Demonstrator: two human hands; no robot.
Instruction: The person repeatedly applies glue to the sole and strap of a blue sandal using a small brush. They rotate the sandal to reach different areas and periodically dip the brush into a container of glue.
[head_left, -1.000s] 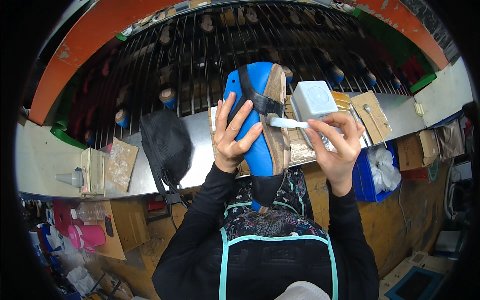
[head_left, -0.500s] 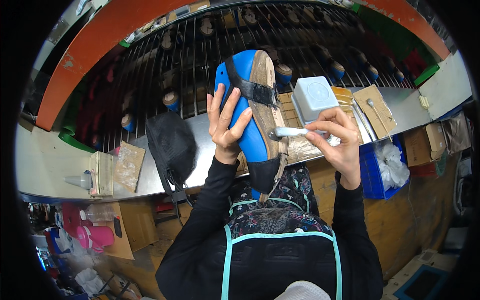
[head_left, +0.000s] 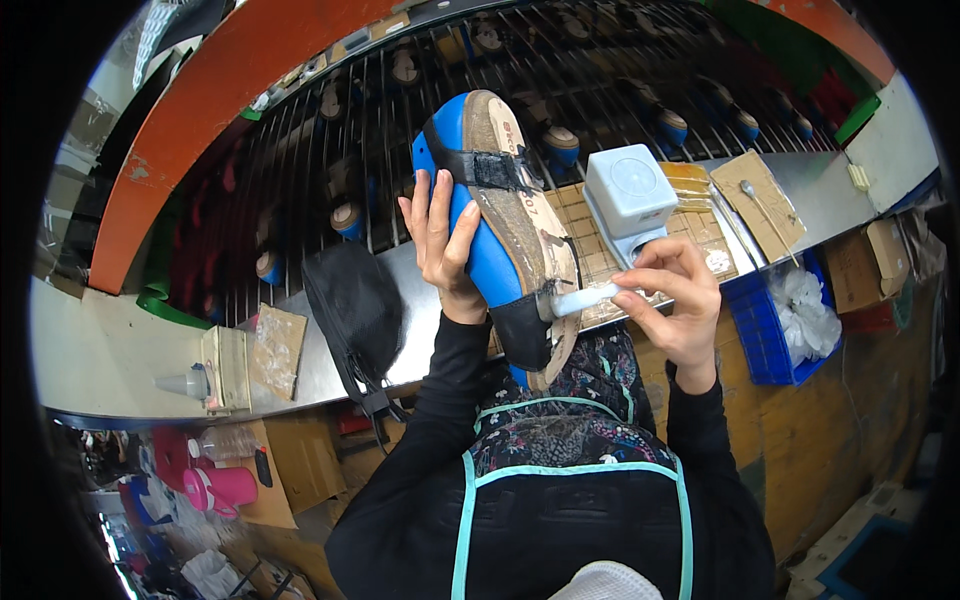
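My left hand (head_left: 442, 245) is wrapped round a blue shoe last (head_left: 490, 262), its fingers against the side. The last is tilted, with its underside towards me. Black straps (head_left: 487, 168) are stretched across the front, and a black heel piece (head_left: 522, 333) wraps the lower end. A pale insole board (head_left: 535, 225) and brown rough edges show on the bottom. My right hand (head_left: 678, 300) pinches the white handle of a small brush (head_left: 588, 298). Its bristle end touches the underside by the heel piece.
A pale box-shaped container (head_left: 630, 190) stands on the metal ledge, beside a cardboard piece with a swab-like stick (head_left: 765, 210). A black bag (head_left: 352, 300) lies left. Behind is a rack of metal rods (head_left: 400, 110) bearing several lasts. A blue crate (head_left: 765, 335) sits right.
The brush has moved down along the underside to the heel end. The last has turned a little, showing more of its bottom. The whole view has shifted slightly.
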